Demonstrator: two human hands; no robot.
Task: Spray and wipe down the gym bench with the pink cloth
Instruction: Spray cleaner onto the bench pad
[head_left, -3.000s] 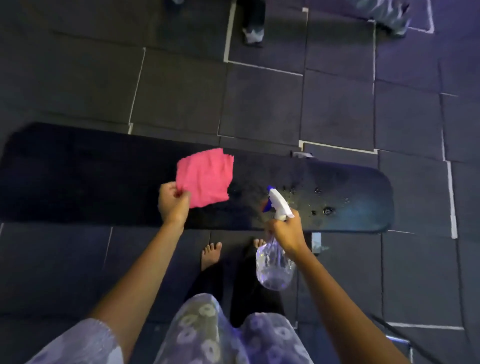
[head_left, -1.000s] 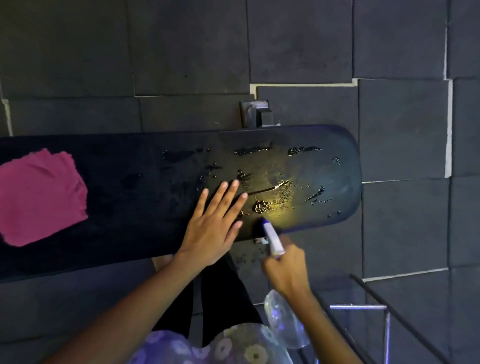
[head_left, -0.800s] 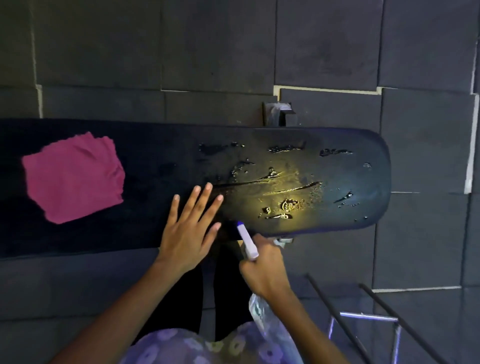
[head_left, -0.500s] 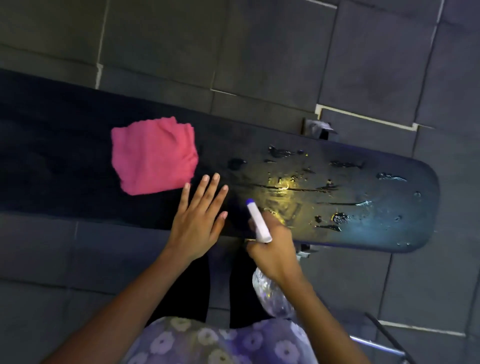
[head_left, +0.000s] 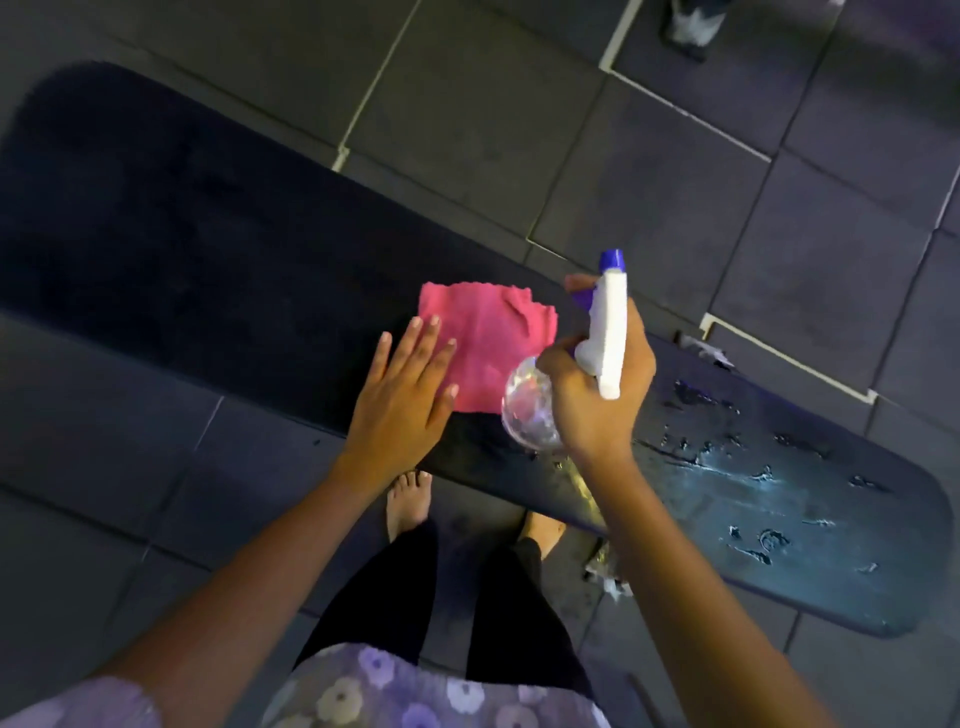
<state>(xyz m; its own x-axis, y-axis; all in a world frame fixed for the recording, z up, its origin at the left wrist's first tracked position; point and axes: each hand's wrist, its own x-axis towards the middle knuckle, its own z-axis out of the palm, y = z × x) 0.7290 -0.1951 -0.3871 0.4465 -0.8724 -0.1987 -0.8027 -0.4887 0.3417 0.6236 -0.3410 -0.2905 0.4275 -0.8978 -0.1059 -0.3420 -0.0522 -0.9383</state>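
Observation:
The long black gym bench (head_left: 218, 249) runs from upper left to lower right, and its right end is wet with spray drops. The pink cloth (head_left: 488, 332) lies flat on the middle of the pad. My left hand (head_left: 402, 400) is spread with straight fingers, its fingertips over the cloth's left edge. My right hand (head_left: 597, 395) grips the neck of a clear spray bottle (head_left: 605, 332) with a white head and blue nozzle, raised above the bench just right of the cloth. The bottle's round body covers the cloth's lower right corner.
Dark rubber floor tiles (head_left: 649, 187) with pale seams surround the bench. My bare feet (head_left: 408, 501) stand at the bench's near edge. Another person's shoe (head_left: 691, 23) shows at the top right. A metal part of the bench frame (head_left: 605, 571) sticks out under the pad.
My right hand has lifted the spray bottle up over the bench beside the cloth. My left hand has slid left along the pad to the cloth's edge. The view swung left.

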